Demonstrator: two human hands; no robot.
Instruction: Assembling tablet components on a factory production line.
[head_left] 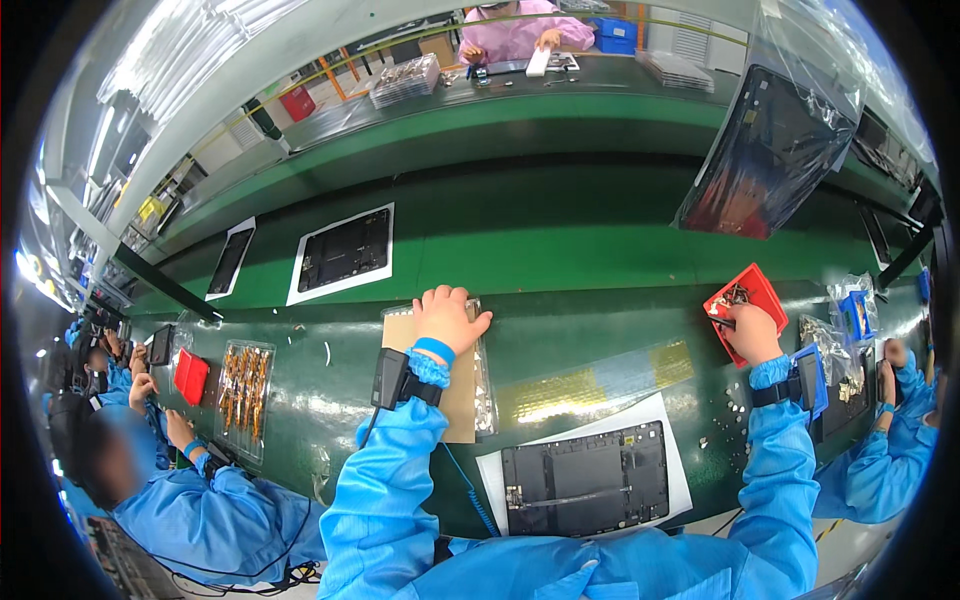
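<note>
Left hand [448, 318] resting palm-down, fingers curled together, on the far end of a brown cardboard sheet [462, 400] and a clear plastic tray [484, 385] beside it, pressing on both rather than clamped around either. Right hand [752, 330] out to the far right, fingers reaching into a small red tray [757, 290], fingertips drawn together over the small metal parts [735, 296] lying inside; impossible to tell whether a part is actually pinched. Red tray just beyond and touching the right hand, at the far edge of the green bench [560, 340]. Near the body, between the two forearms, a dark flat panel [585, 490] lying on a white sheet [655, 415], well apart from both hands. Tiny loose bits [735, 405] scattered on the bench near the right wrist. Further left, another person's hand [180, 428] close to a clear tray of copper-coloured pieces [245, 385] and a second red tray [190, 376]. Far behind, on the belt, another dark panel [345, 250] on white backing.
</note>
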